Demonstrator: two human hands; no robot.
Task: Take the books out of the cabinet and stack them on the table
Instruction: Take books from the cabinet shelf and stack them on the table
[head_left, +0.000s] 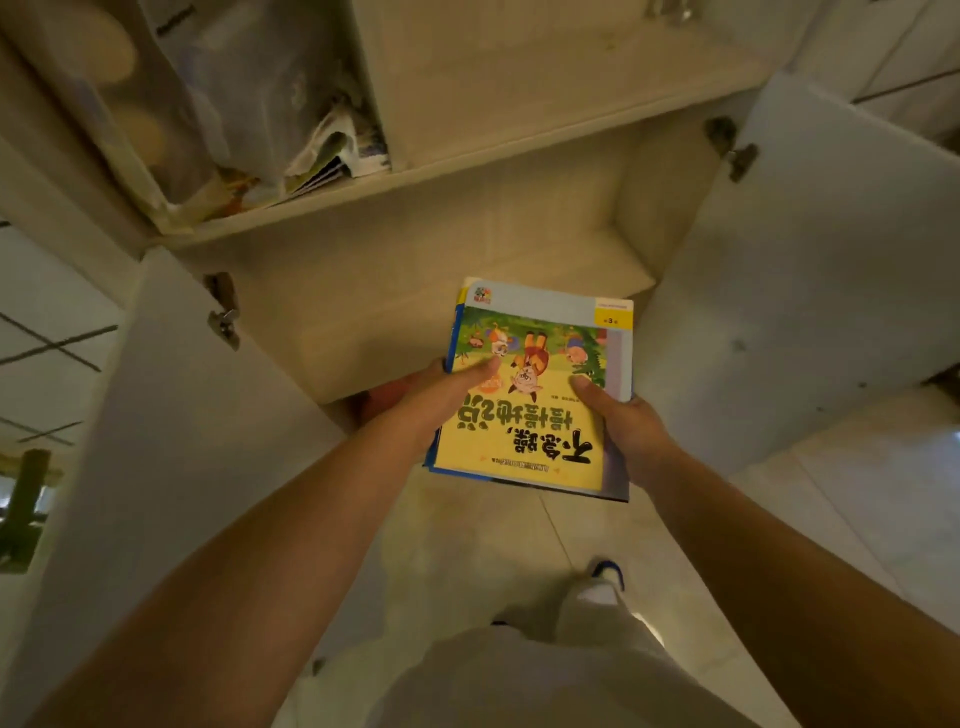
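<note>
A pale wooden cabinet (467, 249) is seen from above with both white doors swung open, the left door (171, 441) and the right door (810, 270) framing a bare lower compartment, over a light tiled floor (779, 519). On the shelf above, at the far left, a clear plastic bag (244, 88) and a bundle of crumpled thin booklets (337, 150) are kept. A small stack of books (535, 389) is held flat in front of the lower compartment, above the floor. The top cover is printed in yellow with large black Chinese characters, seen upside down from this view, above a cartoon scene of animals among green foliage; a yellow tab in the far right corner bears the numeral 3, and a small coloured logo sits in the far left corner. Blue edges of further books are visible beneath the top one; their number cannot be told. The stack is gripped at its left edge by the left hand (441, 389), thumb laid across the cover, and at its near right edge by the right hand (623, 421), thumb likewise on top. A trouser leg and a shoe (605, 577) are seen below.
</note>
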